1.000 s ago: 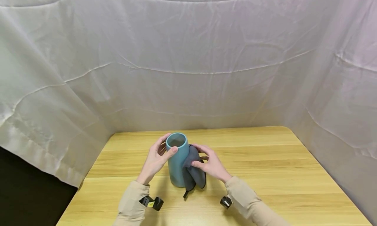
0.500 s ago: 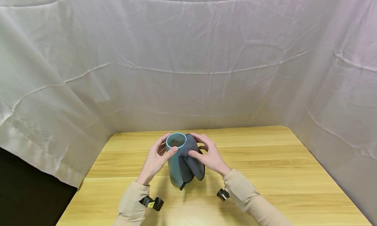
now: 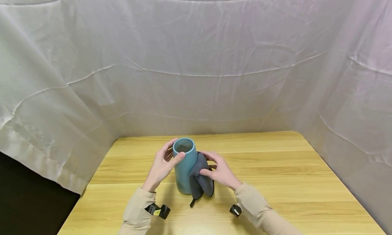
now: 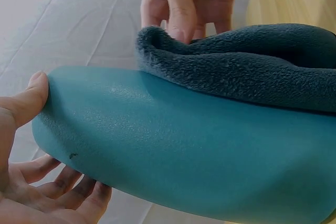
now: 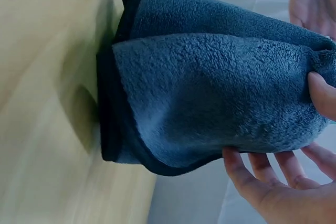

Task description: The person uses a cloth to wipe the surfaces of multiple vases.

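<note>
so we steady the teal vase (image 3: pixel 184 168) with our left hand (image 3: pixel 160 168) curled round its rim, while our right hand (image 3: pixel 221 173) pinches the grey fleece cloth (image 3: pixel 200 175) against its side.

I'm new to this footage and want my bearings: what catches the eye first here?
A tall teal vase stands upright near the middle of the wooden table. The left hand grips it near the rim, and the right hand presses a dark grey fleecy cloth against its side. Wrinkled white sheeting hangs all round.
</note>
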Motion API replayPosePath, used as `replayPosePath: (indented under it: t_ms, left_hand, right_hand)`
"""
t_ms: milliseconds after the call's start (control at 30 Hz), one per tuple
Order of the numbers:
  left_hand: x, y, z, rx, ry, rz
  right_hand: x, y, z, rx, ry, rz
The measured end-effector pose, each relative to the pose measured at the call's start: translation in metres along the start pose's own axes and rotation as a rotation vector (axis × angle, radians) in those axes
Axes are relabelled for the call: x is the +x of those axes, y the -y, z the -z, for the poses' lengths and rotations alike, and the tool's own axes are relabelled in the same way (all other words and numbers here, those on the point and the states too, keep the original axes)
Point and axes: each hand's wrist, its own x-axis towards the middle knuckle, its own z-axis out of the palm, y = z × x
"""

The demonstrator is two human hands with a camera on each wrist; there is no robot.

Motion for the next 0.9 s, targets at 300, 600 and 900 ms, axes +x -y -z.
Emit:
replayPosePath:
  t_ms: [300, 600, 900]
  left_hand:
    - [-0.001, 0.000, 0.000, 0.005, 0.000, 0.007]
    - [0.000, 0.000, 0.000, 0.004, -0.007, 0.005]
    - [0.000, -0.001, -0.001, 0.002, -0.007, 0.008]
  right_hand:
    - [0.000, 0.002, -0.002, 0.000, -0.039, 0.001]
    - [0.014, 0.029, 0.003, 0.016, -0.115, 0.106]
    - [0.014, 0.030, 0.005, 0.017, -0.092, 0.079]
